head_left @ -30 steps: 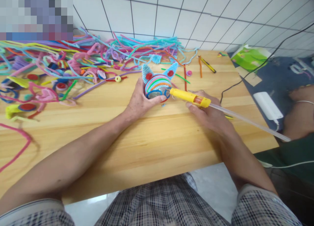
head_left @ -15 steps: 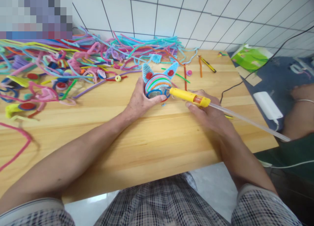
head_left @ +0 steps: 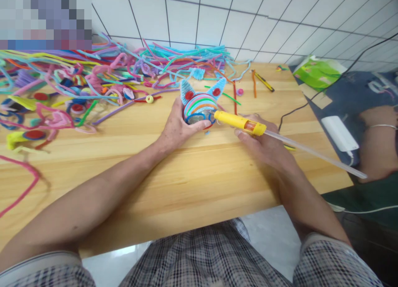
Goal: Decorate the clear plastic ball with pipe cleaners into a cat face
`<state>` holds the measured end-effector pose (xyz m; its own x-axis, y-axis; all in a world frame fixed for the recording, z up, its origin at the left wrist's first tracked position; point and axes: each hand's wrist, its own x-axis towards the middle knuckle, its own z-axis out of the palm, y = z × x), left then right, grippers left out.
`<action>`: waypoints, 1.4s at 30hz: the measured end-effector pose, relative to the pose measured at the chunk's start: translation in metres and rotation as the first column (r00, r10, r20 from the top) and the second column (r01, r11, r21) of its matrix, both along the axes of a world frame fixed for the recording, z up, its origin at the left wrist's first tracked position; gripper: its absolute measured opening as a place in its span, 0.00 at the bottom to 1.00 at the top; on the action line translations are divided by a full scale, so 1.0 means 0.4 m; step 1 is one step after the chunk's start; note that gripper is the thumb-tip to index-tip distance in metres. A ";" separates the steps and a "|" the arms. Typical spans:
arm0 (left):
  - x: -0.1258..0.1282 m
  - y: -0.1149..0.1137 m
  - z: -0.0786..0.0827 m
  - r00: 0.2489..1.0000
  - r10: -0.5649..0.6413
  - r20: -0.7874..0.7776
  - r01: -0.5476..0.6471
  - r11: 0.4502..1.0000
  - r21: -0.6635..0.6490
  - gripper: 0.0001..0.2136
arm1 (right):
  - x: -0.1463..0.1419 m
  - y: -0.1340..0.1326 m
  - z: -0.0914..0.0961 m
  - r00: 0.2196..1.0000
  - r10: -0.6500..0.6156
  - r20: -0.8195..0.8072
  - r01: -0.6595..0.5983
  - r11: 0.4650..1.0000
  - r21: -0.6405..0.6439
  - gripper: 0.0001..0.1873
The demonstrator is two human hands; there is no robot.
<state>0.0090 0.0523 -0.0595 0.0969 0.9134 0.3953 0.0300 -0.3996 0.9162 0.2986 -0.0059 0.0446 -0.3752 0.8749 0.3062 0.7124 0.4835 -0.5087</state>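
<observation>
My left hand (head_left: 180, 127) is closed around the left side of a round craft head (head_left: 200, 102) with pointed light-blue ears, red ear spots and striped bands of pipe cleaner. My thumb lies across its lower front, by blue loops and a clear patch. My right hand (head_left: 261, 142) grips a yellow hot glue gun (head_left: 239, 122), whose nozzle is at the right side of the craft head; whether it touches cannot be told. A long translucent glue stick (head_left: 317, 154) sticks out of the gun's back end. The gun's handle is hidden by my fingers.
A heap of coloured pipe cleaners (head_left: 118, 71) covers the table's back left. At the back right lie a yellow box cutter (head_left: 264, 81) and an orange pipe cleaner (head_left: 254, 86). A white power bank (head_left: 340, 133), a green packet (head_left: 319, 73) and another person's arm (head_left: 381, 137) are to the right.
The nozzle has shifted very slightly left against the craft head. The other person's arm at the right has moved a little. My left hand stays in place.
</observation>
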 end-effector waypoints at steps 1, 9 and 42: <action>0.000 -0.001 0.001 1.000 -0.002 0.001 0.002 1.000 -0.001 0.50 | -0.001 -0.001 0.001 1.000 -0.003 -0.002 0.003 1.000 -0.006 0.06; 0.000 -0.004 0.009 1.000 -0.014 0.006 0.014 1.000 -0.015 0.52 | -0.012 -0.011 0.012 1.000 -0.017 0.009 0.018 1.000 -0.017 0.05; -0.001 -0.003 0.006 1.000 -0.004 0.002 0.004 1.000 -0.016 0.50 | -0.018 -0.009 0.000 0.999 -0.017 -0.037 0.016 0.999 -0.034 0.06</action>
